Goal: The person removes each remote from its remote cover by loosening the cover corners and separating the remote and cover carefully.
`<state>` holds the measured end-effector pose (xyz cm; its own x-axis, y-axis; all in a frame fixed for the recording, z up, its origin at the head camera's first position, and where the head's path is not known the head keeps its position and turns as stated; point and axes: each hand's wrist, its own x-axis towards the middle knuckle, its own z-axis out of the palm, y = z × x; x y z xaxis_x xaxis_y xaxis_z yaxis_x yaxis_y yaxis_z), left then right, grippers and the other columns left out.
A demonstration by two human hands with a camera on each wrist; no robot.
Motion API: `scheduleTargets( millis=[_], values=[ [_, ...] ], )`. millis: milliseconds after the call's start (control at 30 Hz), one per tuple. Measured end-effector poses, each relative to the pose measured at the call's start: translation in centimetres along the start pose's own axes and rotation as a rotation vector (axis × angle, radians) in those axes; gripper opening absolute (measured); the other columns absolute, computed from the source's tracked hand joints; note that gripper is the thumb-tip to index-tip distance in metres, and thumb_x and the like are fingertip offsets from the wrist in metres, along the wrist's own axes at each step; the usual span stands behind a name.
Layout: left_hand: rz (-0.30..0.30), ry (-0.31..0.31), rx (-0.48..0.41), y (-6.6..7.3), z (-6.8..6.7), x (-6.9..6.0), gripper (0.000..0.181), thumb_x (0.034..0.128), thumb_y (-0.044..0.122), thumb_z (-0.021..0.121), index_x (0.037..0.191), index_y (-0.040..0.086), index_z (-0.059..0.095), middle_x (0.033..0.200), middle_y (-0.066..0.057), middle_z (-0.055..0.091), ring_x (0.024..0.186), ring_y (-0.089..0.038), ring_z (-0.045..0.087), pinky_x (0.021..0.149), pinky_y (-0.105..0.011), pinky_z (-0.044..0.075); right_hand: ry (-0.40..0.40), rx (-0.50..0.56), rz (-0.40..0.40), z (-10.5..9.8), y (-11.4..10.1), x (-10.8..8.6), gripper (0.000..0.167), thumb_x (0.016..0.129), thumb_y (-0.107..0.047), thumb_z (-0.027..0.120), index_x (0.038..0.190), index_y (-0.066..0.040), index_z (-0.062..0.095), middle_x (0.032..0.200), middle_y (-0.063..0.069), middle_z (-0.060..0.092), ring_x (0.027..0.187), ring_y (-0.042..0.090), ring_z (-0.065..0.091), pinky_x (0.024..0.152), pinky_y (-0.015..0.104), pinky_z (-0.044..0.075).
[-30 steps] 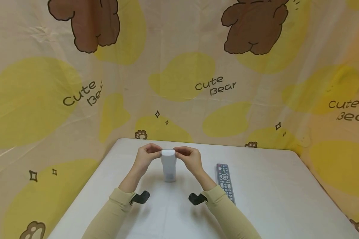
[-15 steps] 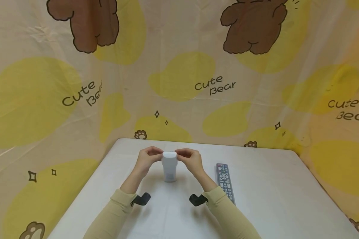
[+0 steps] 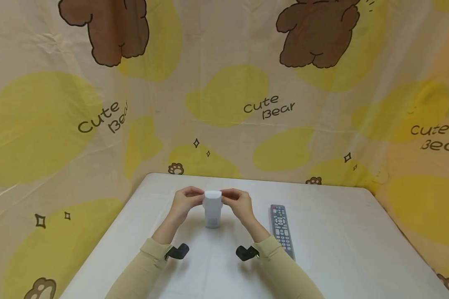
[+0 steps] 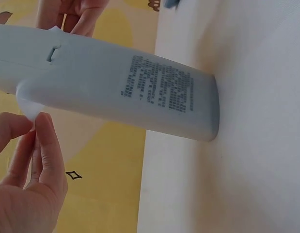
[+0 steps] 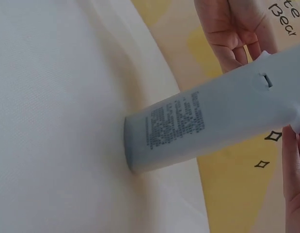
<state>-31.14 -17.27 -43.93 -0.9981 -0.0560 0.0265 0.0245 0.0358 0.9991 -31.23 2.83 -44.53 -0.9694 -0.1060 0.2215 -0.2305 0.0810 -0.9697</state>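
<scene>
Backdrop (image 3: 217, 137): cream with yellow patches, filling the upper half of the head view; brown bear figures (image 3: 318, 35) at upper left and upper right

Table (image 3: 336, 232): white, rounded at its far corners, across the lower half

Sleeves (image 3: 138, 270): pale yellow-green, rising from the bottom edge, one left of centre, one right

Left hand (image 3: 182, 203): left of centre in the lower half, thumb and fingers narrowed in a pinch at the upper left edge of a pale case (image 3: 212, 208); lower left in its own wrist view, fingertips on a small flap (image 4: 29, 104)

Right hand (image 3: 240, 203): just right of the case, thumb and fingers pinching its upper right edge; only partly shown at the right side of its own wrist view

Remote (image 3: 281, 228): grey, many-buttoned, right of centre and low, partly covered by the sleeve on that side

Pale case: upright between the hands, slightly left of and below the frame's centre, its foot apparently on the table

Wrist pieces (image 3: 178, 251): black, one at each sleeve's end

Printed block (image 4: 162, 82): small dark characters, too blurred to read, on the case's lower part in both wrist views

Slot (image 4: 53, 54): in the case's face, upper left of the left wrist view
</scene>
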Motion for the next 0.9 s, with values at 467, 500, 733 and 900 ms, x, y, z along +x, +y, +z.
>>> scheduleTargets(
  millis=[467, 500, 733, 900],
  values=[
    [-0.015, 0.036, 0.039, -1.7, 0.7, 0.3, 0.013, 0.0788, -0.003, 0.069, 0.092, -0.005, 0.067, 0.092, -0.013, 0.068, 0.083, -0.018, 0.066, 0.076, -0.034, 0.058, 0.101, -0.098, 0.01, 0.5, 2.2, -0.7, 0.016, 0.078, -0.009, 0.075, 0.094, -0.006, 0.074, 0.092, 0.01, 0.073, 0.083, 0.016, 0.069, 0.072, 0.028, 0.057],
    [-0.024, 0.037, 0.047, -2.0, 0.7, 0.3, 0.012, 0.0794, -0.002, 0.069, 0.092, -0.004, 0.068, 0.092, -0.013, 0.069, 0.082, -0.018, 0.066, 0.076, -0.034, 0.058, 0.101, -0.107, 0.02, 0.6, 2.5, -0.8, 0.016, 0.078, -0.01, 0.075, 0.094, -0.008, 0.075, 0.092, 0.009, 0.074, 0.083, 0.015, 0.069, 0.072, 0.027, 0.057],
    [-0.083, 0.051, 0.057, -3.2, 0.5, -0.3, 0.011, 0.0812, 0.001, 0.07, 0.091, -0.002, 0.068, 0.092, -0.013, 0.069, 0.083, -0.019, 0.067, 0.078, -0.034, 0.058, 0.069, -0.097, 0.012, 0.8, 3.4, -1.4, 0.019, 0.078, -0.014, 0.076, 0.096, -0.006, 0.074, 0.093, 0.011, 0.073, 0.084, 0.017, 0.069, 0.072, 0.028, 0.057],
    [-0.086, 0.051, 0.059, -3.2, 0.4, -0.4, 0.011, 0.0816, 0.002, 0.069, 0.092, -0.001, 0.069, 0.093, -0.012, 0.069, 0.085, -0.019, 0.067, 0.079, -0.034, 0.058, 0.067, -0.096, 0.008, 0.9, 3.3, -1.4, 0.019, 0.078, -0.012, 0.075, 0.095, -0.006, 0.074, 0.093, 0.011, 0.073, 0.085, 0.018, 0.07, 0.073, 0.028, 0.057]
  ],
)
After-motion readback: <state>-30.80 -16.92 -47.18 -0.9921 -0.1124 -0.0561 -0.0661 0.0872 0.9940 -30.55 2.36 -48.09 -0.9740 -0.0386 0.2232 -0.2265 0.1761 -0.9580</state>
